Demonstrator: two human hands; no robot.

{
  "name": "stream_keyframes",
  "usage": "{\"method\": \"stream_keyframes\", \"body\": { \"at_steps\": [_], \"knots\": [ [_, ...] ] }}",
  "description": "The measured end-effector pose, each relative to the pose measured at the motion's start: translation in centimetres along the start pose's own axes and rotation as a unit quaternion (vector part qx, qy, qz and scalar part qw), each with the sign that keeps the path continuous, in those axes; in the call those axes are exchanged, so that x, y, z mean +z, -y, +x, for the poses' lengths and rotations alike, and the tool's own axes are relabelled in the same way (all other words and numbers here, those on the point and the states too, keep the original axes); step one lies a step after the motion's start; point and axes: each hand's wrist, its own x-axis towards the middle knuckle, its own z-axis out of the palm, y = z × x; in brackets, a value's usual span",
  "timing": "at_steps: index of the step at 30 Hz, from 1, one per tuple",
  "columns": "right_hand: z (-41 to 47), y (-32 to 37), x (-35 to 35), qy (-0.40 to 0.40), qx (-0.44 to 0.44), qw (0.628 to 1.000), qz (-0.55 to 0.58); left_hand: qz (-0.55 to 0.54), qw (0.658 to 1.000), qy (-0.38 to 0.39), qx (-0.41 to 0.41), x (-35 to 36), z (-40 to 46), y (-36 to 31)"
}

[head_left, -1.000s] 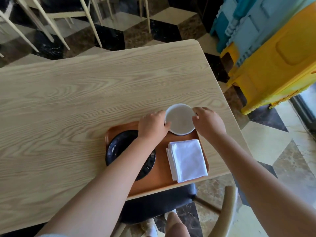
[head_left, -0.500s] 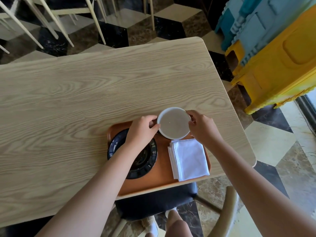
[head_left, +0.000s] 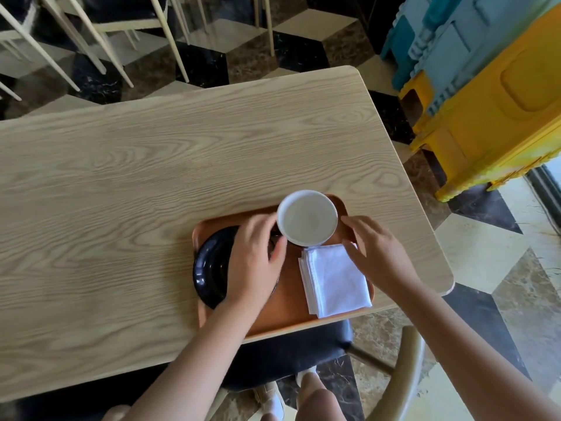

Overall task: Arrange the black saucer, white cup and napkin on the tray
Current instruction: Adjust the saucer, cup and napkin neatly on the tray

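Observation:
An orange-brown tray [head_left: 288,300] lies at the table's near edge. A white cup [head_left: 307,218] stands upright at the tray's far right corner. A glossy black saucer [head_left: 209,265] sits on the tray's left side, and my left hand [head_left: 255,262] hovers over it and hides part of it. That hand's fingers are loosely spread just left of the cup. A folded white napkin [head_left: 334,281] lies on the tray's right side, below the cup. My right hand [head_left: 376,253] is over the napkin's far right corner, fingers apart, a little clear of the cup.
The light wooden table [head_left: 151,177] stretches left and away from the tray. A black chair seat [head_left: 288,354] shows under the near edge. Stacked yellow and blue plastic stools [head_left: 501,101] stand to the right. Pale chair legs [head_left: 100,50] stand beyond the table.
Both hands held the cup's rim earlier and have now let go and drawn back toward me. The cup stands on the tray's far right corner.

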Motion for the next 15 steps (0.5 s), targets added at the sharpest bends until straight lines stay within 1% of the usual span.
{"method": "stream_keyframes", "body": {
  "at_steps": [1,3,5,6,8,9,12,15],
  "knots": [
    [-1.3,-0.6,0.0,0.019,-0.044,0.998,-0.039,0.010,0.999,0.002,0.052,0.3,-1.3,-0.4],
    [-3.6,-2.1,0.2,0.078,-0.110,0.985,-0.106,0.034,0.986,0.051,0.156,1.5,-4.1,-1.2],
    [-5.2,-3.3,0.4,0.140,-0.128,0.971,-0.144,0.089,0.963,0.124,0.223,3.0,-6.1,-1.9],
    [-5.8,-3.8,0.6,0.160,-0.126,0.966,-0.156,0.127,0.952,0.158,0.230,3.7,-6.8,-2.3],
    [-6.2,-4.2,0.9,0.174,-0.122,0.963,-0.169,0.189,0.938,0.207,0.203,4.4,-7.2,-2.8],
    [-6.2,-4.2,1.0,0.175,-0.123,0.962,-0.172,0.204,0.934,0.224,0.191,4.6,-7.2,-2.9],
    [-6.1,-3.7,1.3,0.175,-0.126,0.962,-0.168,0.234,0.921,0.259,0.173,4.9,-7.2,-2.7],
    [-5.9,-3.1,1.6,0.162,-0.133,0.964,-0.161,0.241,0.918,0.268,0.167,4.6,-7.3,-2.2]
  ]
}}
